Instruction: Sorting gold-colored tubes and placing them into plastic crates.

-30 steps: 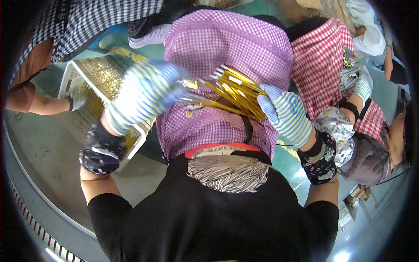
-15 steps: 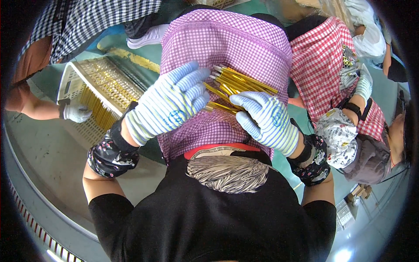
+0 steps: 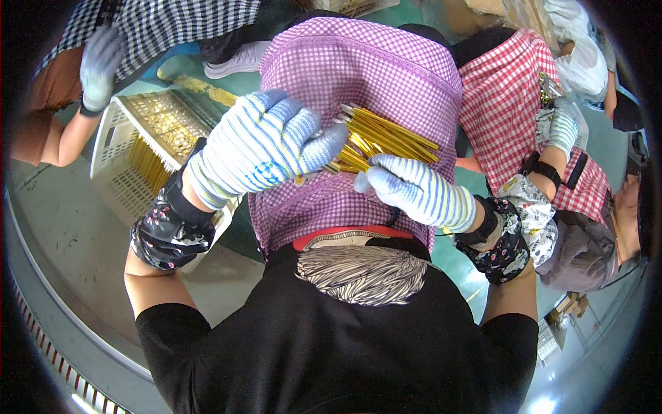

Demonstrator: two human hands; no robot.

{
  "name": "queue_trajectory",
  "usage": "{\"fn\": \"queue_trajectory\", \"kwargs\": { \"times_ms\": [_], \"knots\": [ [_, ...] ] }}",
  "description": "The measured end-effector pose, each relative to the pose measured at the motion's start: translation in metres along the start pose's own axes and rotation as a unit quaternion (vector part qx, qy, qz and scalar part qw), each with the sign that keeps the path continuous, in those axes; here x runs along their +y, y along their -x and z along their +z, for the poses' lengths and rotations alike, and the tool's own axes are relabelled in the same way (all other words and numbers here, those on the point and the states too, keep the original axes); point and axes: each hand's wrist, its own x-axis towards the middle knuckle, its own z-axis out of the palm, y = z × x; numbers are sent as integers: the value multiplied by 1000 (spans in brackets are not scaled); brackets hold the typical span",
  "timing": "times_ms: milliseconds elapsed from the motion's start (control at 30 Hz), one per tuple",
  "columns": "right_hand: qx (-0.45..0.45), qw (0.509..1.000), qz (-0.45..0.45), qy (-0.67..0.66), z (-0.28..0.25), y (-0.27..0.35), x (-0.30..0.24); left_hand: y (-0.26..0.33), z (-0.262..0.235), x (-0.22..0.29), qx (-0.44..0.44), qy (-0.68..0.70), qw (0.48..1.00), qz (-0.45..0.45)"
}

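Note:
A loose bundle of thin shiny gold rods (image 3: 396, 134) with pale tips lies across the purple checked apron (image 3: 310, 58) on my lap. My left hand (image 3: 265, 148), in a striped knit glove, is over the left end of the bundle. Its fingers are curled and the thumb points right; whatever it holds is hidden. A small pale tip (image 3: 299, 181) shows just below that hand. Against the bundle's lower edge is my right hand (image 3: 419, 192), gloved alike, fingers pressed together and pointing left. I cannot make out anything between them.
To my left stands a white plastic crate (image 3: 117, 148) with many gold rods in it. A co-worker's gloved hand (image 3: 100, 69) is raised beyond it. On my right sits a person in a red checked apron (image 3: 503, 90), a gloved hand (image 3: 564, 124) near small metal parts.
My left hand's fingers have curled and turned over. The right hand has dropped slightly and its fingers have closed together. The left co-worker's hand has risen from the crate.

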Motion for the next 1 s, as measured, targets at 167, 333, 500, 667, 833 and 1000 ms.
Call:
{"fn": "queue_trajectory", "kwargs": {
  "times_ms": [167,333,500,667,833,1000],
  "knots": [
    [-67,975,205,-43,-25,-27,-11,10,-6,15,-83,77,992,-52],
    [-102,977,151,109,-33,-34,-13,21,-8,11,-235,466,829,-201],
    [-78,971,225,10,-21,-22,-15,20,-3,18,-122,374,904,-166],
    [-24,987,95,-124,-8,11,-17,14,-3,11,-20,4,1000,-2],
    [-75,978,195,-11,-30,-20,-27,27,-1,23,-94,72,989,-86],
    [-81,958,276,-2,-42,-23,-33,19,1,16,-72,38,993,-85]
  ]
}}
